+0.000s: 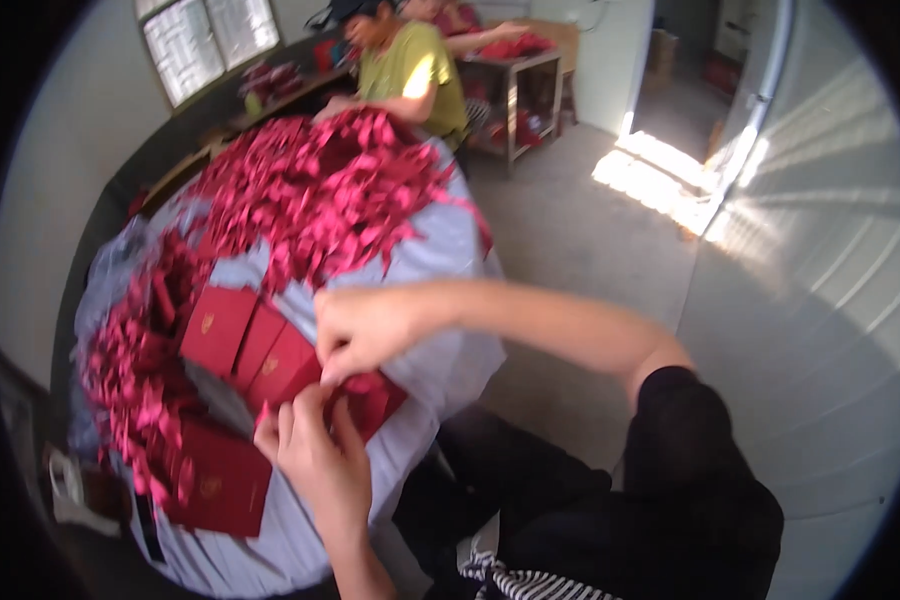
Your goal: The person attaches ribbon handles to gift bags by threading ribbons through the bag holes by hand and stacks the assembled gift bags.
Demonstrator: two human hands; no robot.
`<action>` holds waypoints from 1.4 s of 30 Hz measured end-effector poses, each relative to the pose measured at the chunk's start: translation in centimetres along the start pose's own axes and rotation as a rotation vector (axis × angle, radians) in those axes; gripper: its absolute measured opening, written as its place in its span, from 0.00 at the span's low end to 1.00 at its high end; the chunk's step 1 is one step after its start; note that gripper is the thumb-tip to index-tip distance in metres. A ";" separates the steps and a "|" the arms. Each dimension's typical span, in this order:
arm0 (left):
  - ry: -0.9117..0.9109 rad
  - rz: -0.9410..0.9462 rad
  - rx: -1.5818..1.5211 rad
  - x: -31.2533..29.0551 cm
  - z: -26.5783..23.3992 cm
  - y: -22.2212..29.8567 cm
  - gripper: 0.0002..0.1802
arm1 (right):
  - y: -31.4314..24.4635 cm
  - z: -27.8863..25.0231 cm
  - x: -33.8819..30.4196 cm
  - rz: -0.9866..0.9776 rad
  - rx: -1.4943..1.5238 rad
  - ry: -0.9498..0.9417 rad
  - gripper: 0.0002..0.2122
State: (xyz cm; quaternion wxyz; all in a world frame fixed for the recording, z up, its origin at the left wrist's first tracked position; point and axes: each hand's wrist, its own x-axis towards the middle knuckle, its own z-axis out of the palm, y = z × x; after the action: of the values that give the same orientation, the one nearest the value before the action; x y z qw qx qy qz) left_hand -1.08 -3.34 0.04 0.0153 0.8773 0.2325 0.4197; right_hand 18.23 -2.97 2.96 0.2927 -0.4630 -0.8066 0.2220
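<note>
Both of my hands meet over a dark red box-like piece [382, 402] near the table's right edge. My right hand [370, 325] reaches in from the right, its thumb and fingertips pinched on a red ribbon [358, 382]. Just below it, my left hand [315, 445] has its fingers bent and pressed together on the ribbon, and a bright pink-red end pokes out by the fingertips. Fingers partly cover the ribbon's shape. Several similar dark red pieces with small gold emblems [218, 330] lie just beyond my hands. Another dark red piece [220, 485] lies to the left.
A grey-blue cloth [450, 250] covers the table. Red ribbons [320, 190] are heaped at its far side, with another heap [135, 400] along the left. A person in a yellow-green top [415, 75] works across the table; another is behind, by a metal-legged table [510, 65].
</note>
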 end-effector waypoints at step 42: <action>-0.019 0.011 -0.047 0.1 -0.2 -0.6 0.06 | 2.4 -0.7 0.0 0.268 0.562 0.664 0.13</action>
State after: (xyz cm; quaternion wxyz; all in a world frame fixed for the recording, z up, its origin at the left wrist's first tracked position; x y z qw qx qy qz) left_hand -1.41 -2.83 0.16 0.0359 0.8818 0.2176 0.4169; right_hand 20.16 -1.73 1.93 0.6185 -0.5122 -0.5104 0.3076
